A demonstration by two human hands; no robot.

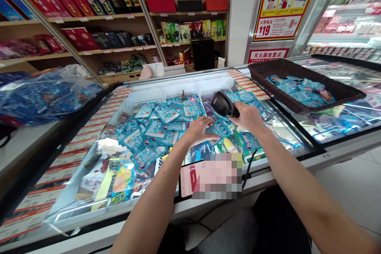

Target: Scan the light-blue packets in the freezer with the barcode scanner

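Observation:
A black handheld barcode scanner [222, 104] is gripped in my right hand [248, 117], its head pointing left above the packets. My left hand [201, 131] is just below and left of it, thumb and fingers closed on the edge of a blue snack packet [220, 128]. Many similar blue packets [168, 113] lie in a loose pile on the freezer's glass top [89, 143], left of and behind my left hand. Another blue packet [249, 140] lies beneath my right wrist. The scanner's cable [250, 168] hangs toward the front edge.
A brown woven basket [300, 107] with blue packets stands at the right. At the left sits a clear plastic bag [47, 95] full of blue packets. A phone or tablet [187, 180], partly blurred out, lies at the front edge. Stocked shelves [104, 18] stand behind.

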